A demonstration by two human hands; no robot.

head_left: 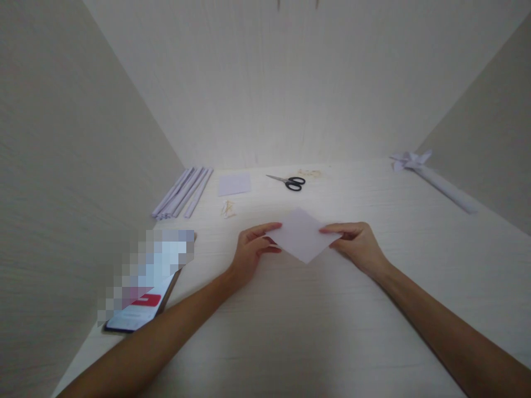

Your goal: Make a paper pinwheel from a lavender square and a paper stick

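1. Counter (315,331): pale wood-grain top, boxed in by pale walls at left, back and right. Everything below sits on it.
2. Phone (139,312): near-left edge, just beside the left forearm, screen up w/ a red band showing; upper part is blurred out, can't read it.
3. Paper windmill on a rolled stick (431,177): far right, by the right wall, lying flat, folded head pointing to the back corner.
4. Rolled paper sticks (185,190): a bundle, about 5, side by side at far left, slanting toward the back wall.
5. Paper square (302,235): the held piece, centre of the counter, between both hands, turned corner-on like a diamond. Near corner points at the person; whether it lies flat or is slightly lifted, can't tell.
6. Left hand (251,249): grip pinched on the square's left corner, thumb and index finger closed on the paper edge.
7. Right hand (359,243): grip pinched on the square's right corner, fingers together on the paper.
8. 2nd paper sheet (234,184): small, flat, behind the held square, just right of the sticks.
9. Scissors (288,182): black handles, blades shut, pointing left, near the back wall.
10. Small tan bits (228,209): near the sticks; too small to identify.
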